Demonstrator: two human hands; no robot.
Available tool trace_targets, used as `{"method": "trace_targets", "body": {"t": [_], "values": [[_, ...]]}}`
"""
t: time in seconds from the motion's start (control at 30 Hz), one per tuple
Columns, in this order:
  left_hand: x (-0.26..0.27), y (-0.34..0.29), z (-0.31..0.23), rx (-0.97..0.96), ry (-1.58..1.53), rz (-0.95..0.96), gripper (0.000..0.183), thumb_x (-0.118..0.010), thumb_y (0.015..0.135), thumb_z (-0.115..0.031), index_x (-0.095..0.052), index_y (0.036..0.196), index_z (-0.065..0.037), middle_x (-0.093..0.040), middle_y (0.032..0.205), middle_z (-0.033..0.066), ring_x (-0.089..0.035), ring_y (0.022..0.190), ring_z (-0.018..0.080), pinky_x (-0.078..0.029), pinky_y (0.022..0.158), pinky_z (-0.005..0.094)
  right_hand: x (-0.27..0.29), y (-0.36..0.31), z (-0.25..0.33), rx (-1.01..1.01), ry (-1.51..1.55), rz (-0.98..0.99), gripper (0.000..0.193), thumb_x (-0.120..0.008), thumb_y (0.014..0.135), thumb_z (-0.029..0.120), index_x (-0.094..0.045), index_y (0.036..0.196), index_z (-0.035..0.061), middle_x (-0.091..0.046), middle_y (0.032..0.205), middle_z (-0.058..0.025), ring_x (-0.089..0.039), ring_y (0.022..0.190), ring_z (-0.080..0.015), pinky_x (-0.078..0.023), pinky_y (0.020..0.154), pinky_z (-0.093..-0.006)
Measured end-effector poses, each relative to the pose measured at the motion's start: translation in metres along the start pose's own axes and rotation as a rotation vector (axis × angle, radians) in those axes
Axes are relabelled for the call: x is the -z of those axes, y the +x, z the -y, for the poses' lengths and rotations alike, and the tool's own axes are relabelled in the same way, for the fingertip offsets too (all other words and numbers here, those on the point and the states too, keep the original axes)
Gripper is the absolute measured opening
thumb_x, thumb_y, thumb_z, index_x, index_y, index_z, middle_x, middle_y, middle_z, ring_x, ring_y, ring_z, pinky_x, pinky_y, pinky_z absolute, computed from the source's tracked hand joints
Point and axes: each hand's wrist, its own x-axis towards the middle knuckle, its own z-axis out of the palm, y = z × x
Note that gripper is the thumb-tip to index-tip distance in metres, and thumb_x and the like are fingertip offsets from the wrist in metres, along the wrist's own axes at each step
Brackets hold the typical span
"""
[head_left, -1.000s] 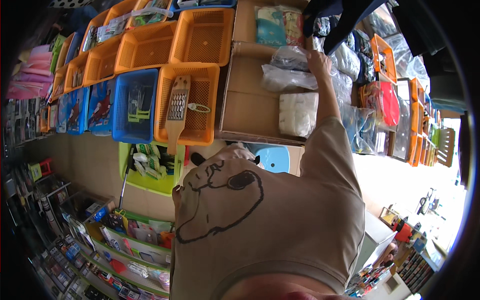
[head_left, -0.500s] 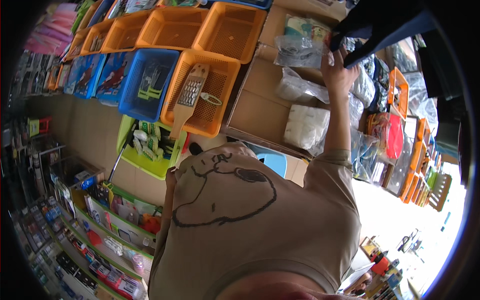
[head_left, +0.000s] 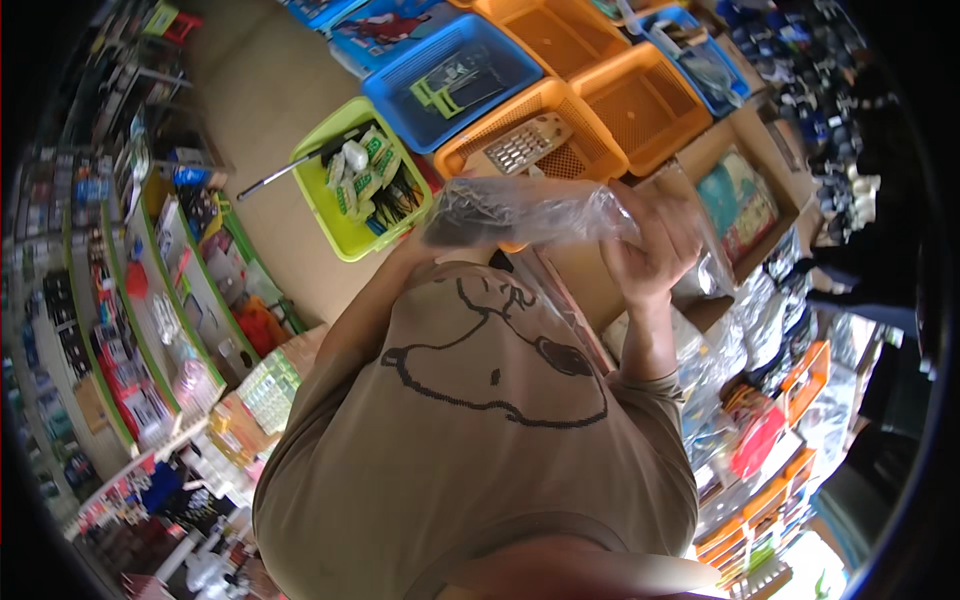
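Note:
I hold a clear plastic bag (head_left: 535, 208) with dark contents in front of my chest, above my tan shirt with its black line drawing. My right hand (head_left: 652, 255) grips the bag's right end, fingers curled around the crumpled plastic. My left hand (head_left: 440, 228) holds the bag's left end and is mostly hidden behind it. Just beyond the bag lies an orange basket (head_left: 580, 110) with a flat grater (head_left: 518, 146) in it.
A lime green basket (head_left: 330, 215) of small packets and a blue basket (head_left: 400, 95) sit on the floor to the left. More orange baskets (head_left: 650, 90) and a cardboard box (head_left: 745, 190) of packets lie ahead. Stocked shelves (head_left: 150, 300) line the left; bagged goods (head_left: 760, 440) hang on the right.
My right arm, stretched up toward the packets a second ago, has come down. Both hands now hold a plastic bag at my chest, and my view has swung left.

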Motion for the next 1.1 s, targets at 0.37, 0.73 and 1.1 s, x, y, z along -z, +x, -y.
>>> {"method": "trace_targets", "body": {"t": [0.37,0.73,1.1], "values": [[0.028,-0.016,0.069,0.0,-0.86,-0.044,0.037,-0.055,0.098,-0.024,-0.055,0.131,-0.007,-0.061,0.127,0.0097,-0.053,0.121,0.0206,-0.042,0.103,0.0407,-0.05,0.0,0.053,-0.363,0.344,0.25,0.031,-0.075,0.076,0.001,-0.069,0.106,-0.0039,-0.068,0.08,-0.0133,-0.063,0.065,-0.0226,-0.049,0.062,-0.0306],[0.108,-0.047,0.018,-0.002,-1.081,-0.217,0.046,-0.045,0.101,-0.034,-0.05,0.133,-0.002,-0.063,0.123,0.0113,-0.059,0.119,0.0221,-0.047,0.101,0.0421,-0.177,0.021,0.128,-0.593,0.521,0.44,0.026,-0.062,0.092,0.005,-0.064,0.115,-0.0059,-0.07,0.091,-0.0098,-0.066,0.083,-0.0111,-0.052,0.071,-0.0256],[0.251,-0.115,0.146,0.663,-1.54,-0.764,0.07,-0.067,0.09,-0.043,-0.036,0.141,-0.007,-0.042,0.135,0.0168,-0.052,0.119,0.0312,-0.044,0.102,0.045,-0.343,-0.021,0.185,-1.378,0.96,0.629,0.036,-0.062,0.089,0.014,-0.048,0.118,-0.0019,-0.07,0.09,-0.0175,-0.071,0.07,-0.0237,-0.056,0.058,-0.0276]]}}
